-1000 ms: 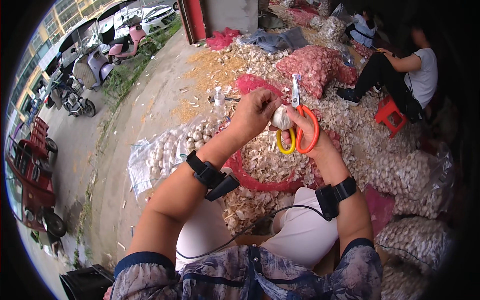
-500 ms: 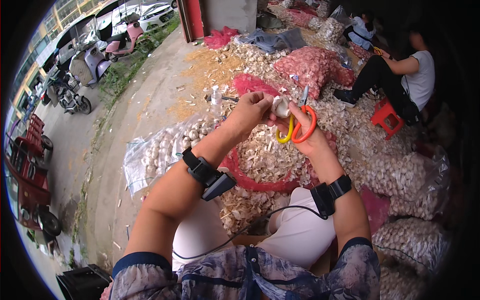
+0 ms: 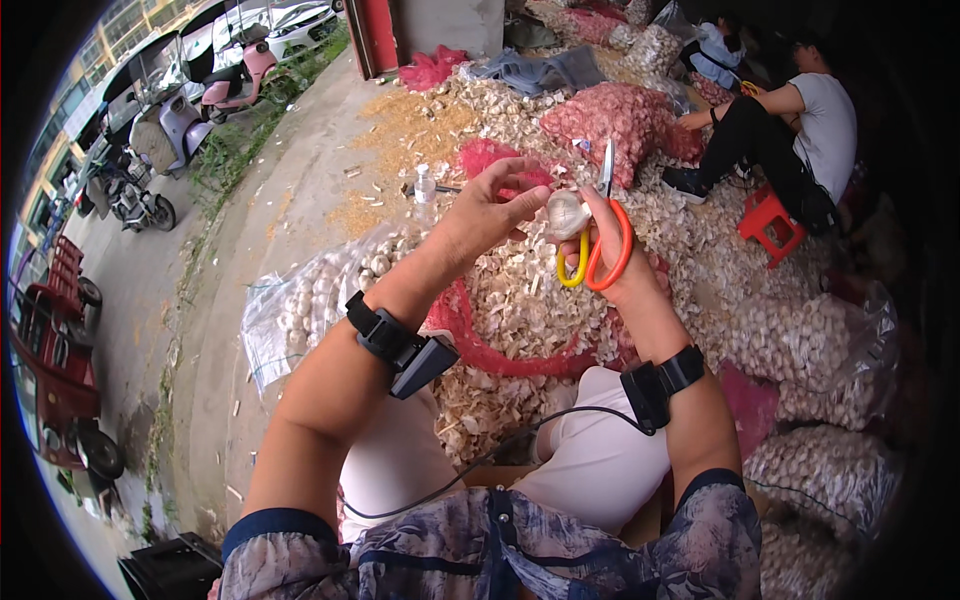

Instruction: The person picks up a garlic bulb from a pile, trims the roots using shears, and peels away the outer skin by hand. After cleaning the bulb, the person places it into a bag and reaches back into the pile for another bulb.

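Observation:
A whitish garlic bulb (image 3: 567,213) is pinched in my right hand (image 3: 622,268). The same hand carries a pair of scissors with one orange and one yellow handle loop (image 3: 624,250), the blades pointing up and away from me. Beside the bulb, my left hand (image 3: 492,208) has its fingers apart and holds nothing; its thumb is close to the bulb. Beneath both hands lies a heap of garlic skins (image 3: 530,305) with a red mesh sack (image 3: 510,362) around it.
Left of the heap, a clear plastic bag (image 3: 265,330) holds several garlic bulbs, with a clear bottle (image 3: 424,190) beyond. A full red mesh sack (image 3: 610,125) lies ahead. On the right are a person on a red stool (image 3: 770,228) and bagged garlic (image 3: 800,345). A black cable (image 3: 480,460) crosses my lap.
My left hand has come off the garlic bulb, moved slightly left and spread its fingers. The bulb stays in my right hand with the scissors. The seated person now leans forward, reaching toward the red sack.

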The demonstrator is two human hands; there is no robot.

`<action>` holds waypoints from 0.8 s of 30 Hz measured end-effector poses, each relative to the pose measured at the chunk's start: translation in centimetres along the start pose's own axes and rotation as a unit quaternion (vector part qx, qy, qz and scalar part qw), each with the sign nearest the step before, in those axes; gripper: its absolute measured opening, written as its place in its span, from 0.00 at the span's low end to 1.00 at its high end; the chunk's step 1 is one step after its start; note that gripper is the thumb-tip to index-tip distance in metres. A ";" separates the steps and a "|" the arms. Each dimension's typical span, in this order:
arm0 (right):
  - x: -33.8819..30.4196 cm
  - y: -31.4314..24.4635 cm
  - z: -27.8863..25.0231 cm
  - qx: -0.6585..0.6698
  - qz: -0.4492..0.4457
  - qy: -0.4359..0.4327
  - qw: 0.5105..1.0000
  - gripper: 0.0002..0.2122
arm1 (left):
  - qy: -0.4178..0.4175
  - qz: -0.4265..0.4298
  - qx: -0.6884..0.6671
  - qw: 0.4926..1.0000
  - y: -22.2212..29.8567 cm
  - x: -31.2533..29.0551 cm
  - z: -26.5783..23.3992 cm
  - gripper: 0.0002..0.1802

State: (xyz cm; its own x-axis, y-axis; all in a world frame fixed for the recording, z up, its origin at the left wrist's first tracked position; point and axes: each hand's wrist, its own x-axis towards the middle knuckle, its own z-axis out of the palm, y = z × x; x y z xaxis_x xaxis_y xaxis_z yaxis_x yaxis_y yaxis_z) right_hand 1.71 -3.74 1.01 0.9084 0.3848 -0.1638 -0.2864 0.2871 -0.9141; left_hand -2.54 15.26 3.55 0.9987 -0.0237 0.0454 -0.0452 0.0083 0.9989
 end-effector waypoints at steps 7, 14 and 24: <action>-1.6 -0.4 1.5 -0.051 -0.078 -0.033 0.995 0.21 | -0.069 0.051 0.029 0.996 -0.5 0.4 0.4 0.14; -1.5 -0.9 1.1 -0.089 -0.127 -0.029 0.988 0.22 | 0.001 0.063 -0.067 0.996 0.0 0.0 0.5 0.11; -2.0 -0.3 2.1 -0.121 -0.202 -0.046 0.971 0.21 | 0.038 0.129 0.122 0.983 -0.4 0.3 0.1 0.07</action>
State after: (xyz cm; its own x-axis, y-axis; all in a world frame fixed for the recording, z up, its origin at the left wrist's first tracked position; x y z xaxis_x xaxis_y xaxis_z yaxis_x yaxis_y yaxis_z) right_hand -0.67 -2.77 2.35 0.8978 0.3632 0.2492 0.1771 0.2202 -0.9592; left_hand -2.24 15.15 3.18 0.9520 0.0230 0.3053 -0.2915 -0.2371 0.9267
